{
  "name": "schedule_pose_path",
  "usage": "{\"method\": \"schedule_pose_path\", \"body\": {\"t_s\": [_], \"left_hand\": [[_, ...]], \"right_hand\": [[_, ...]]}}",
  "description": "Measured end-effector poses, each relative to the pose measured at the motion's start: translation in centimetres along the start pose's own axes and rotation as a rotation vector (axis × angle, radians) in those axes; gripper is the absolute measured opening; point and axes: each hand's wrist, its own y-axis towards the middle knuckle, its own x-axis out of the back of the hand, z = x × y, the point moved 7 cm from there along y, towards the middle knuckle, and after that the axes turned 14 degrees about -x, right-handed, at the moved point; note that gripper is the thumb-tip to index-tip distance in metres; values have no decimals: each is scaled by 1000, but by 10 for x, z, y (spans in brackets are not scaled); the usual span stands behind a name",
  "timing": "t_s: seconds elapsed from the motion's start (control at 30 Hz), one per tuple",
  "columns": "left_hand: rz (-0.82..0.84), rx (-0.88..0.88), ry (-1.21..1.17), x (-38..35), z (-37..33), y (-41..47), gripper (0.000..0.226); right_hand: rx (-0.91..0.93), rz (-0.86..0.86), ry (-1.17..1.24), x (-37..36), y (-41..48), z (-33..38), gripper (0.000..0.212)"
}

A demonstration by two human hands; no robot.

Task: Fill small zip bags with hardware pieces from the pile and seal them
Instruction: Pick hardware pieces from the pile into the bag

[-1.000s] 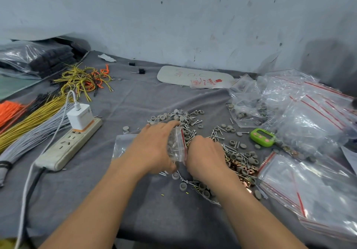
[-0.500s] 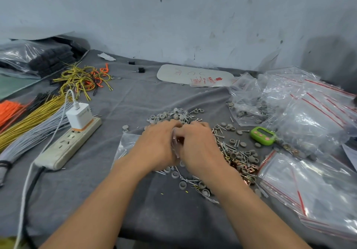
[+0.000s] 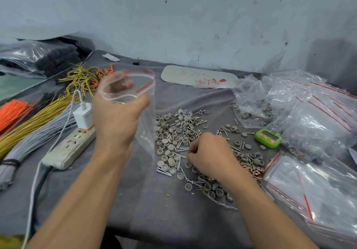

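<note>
My right hand is down on the pile of grey caps and screws with the fingers curled into it, can't tell if I've actually got anything pinched. Left hand is up just left of the pile, gripping the zip bag, fingers tucked inside its mouth and thumb outside. It's clear plastic with a red strip on top, mouth gaping, a bit blurry. Flat bags lie on the right. Further back are packed bags with hardware inside.
</note>
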Motion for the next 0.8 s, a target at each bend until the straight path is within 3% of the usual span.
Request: {"method": "schedule_pose_path", "body": {"t_s": [0.1, 0.2, 0.3, 0.4, 0.5, 0.67, 0.8], "left_hand": [[-116, -153, 70, 13, -14, 4, 66], [-4, -190, 341, 7, -10, 1, 71], [337, -198, 693, -16, 5, -5, 71], [778, -43, 845, -44, 32, -31, 83], [955, -63, 799, -66, 35, -53, 80], [1046, 32, 671, -77, 35, -64, 95], [984, 101, 530, -72, 35, -62, 86]], "right_hand": [[25, 6, -132, -6, -4, 6, 15], [46, 16, -175, -7, -7, 5, 10], [53, -46, -19, 2, -6, 4, 5], [17, -137, 443, 23, -2, -4, 4], [83, -65, 734, 31, -3, -1, 10], [170, 24, 593, 20, -5, 11, 16], [179, 78, 696, 19, -3, 13, 15]]}}
